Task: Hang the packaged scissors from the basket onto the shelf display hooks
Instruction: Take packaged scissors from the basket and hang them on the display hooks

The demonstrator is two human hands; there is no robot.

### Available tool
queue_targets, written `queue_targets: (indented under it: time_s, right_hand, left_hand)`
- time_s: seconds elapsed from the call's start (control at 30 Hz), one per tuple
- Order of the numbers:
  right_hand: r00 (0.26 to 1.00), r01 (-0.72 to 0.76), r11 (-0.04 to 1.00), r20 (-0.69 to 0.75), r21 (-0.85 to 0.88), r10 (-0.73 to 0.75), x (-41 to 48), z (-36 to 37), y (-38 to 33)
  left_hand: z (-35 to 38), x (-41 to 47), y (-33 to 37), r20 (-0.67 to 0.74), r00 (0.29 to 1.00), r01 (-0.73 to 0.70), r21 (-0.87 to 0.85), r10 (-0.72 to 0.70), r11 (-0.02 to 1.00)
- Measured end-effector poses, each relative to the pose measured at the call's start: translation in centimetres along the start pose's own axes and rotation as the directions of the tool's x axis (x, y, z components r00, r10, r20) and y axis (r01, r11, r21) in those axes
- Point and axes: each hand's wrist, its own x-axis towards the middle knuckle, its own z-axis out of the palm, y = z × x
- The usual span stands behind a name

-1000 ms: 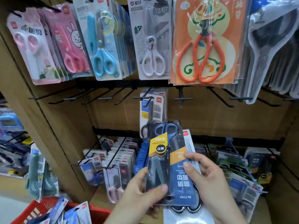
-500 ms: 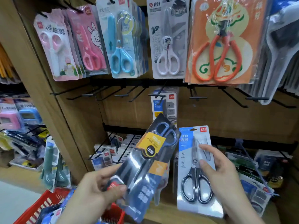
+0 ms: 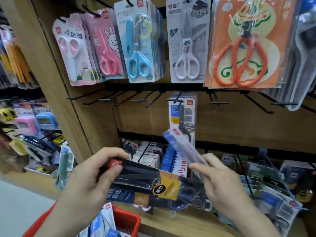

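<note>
Just above the basket [image 3: 126, 219], the left hand [image 3: 89, 182] has its grip curled round one end of a dark pack [image 3: 145, 182], which lies sideways. Higher and to the right of the basket, the right hand [image 3: 220, 189] pinches a tilted, blurred blue pack [image 3: 181, 147].

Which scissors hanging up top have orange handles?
The big scissors on the orange card, right of the white-handled pair. The others have pink, blue or white handles.

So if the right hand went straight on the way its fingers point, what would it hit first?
Probably the rows of packs on the lower hooks, up and left of the right hand, with the blue-topped pack it holds arriving first. Depth is unclear.
</note>
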Motion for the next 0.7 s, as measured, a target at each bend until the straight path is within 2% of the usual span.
queue_targets:
  time_s: [0.1, 0.17, 0.23, 0.3, 0.37, 0.43, 0.5, 0.6, 0.7]
  right_hand:
    - [0.982, 0.106, 0.984, 0.142, 0.143, -0.127, 0.1, 0.2, -2.1]
    - [0.961, 0.072, 0.954, 0.237, 0.29, -0.145, 0.1, 0.3, -3.1]
    - [0.967, -0.006, 0.913, 0.234, 0.408, -0.099, 0.1, 0.7, -3.3]
    - [0.988, -0.08, 0.857, 0.155, 0.509, 0.0, 0.1, 1.4, -3.2]
    - [0.984, -0.178, 0.78, 0.129, 0.6, 0.125, 0.1, 2.1, -3.0]
    - [0.967, -0.242, 0.662, 0.119, 0.71, 0.225, -0.1, 2.6, -2.7]
    - [0.943, -0.273, 0.538, 0.112, 0.798, 0.313, -0.3, 2.9, -2.4]
    - [0.923, -0.301, 0.433, 0.144, 0.85, 0.358, -0.5, 3.1, -2.4]
    - [0.912, -0.306, 0.361, 0.163, 0.881, 0.375, -0.7, 3.3, -2.7]
  left_hand:
    - [1.0, 1.5, 0.8, 0.113, 0.991, -0.077, 0.107, 0.065, 0.991]
    - [1.7, 2.7, 1.2, 0.168, 0.979, -0.138, 0.148, 0.112, 0.979]
    - [2.3, 3.9, 1.3, 0.214, 0.965, -0.188, 0.171, 0.15, 0.967]
    - [3.0, 4.8, 1.4, 0.239, 0.959, -0.192, 0.148, 0.154, 0.97]
    - [3.6, 5.6, 1.3, 0.216, 0.972, -0.113, 0.09, 0.091, 0.99]
    - [4.0, 6.2, 1.0, 0.134, 0.991, 0.003, 0.017, -0.005, 1.0]
    - [4.2, 6.3, 0.3, 0.041, 0.99, 0.143, -0.135, -0.139, 0.981]
    - [4.7, 5.5, -0.5, 0.032, 0.93, 0.343, -0.441, -0.367, 0.83]
    - [5.7, 5.1, -0.4, 0.038, 0.883, 0.397, -0.591, -0.467, 0.702]
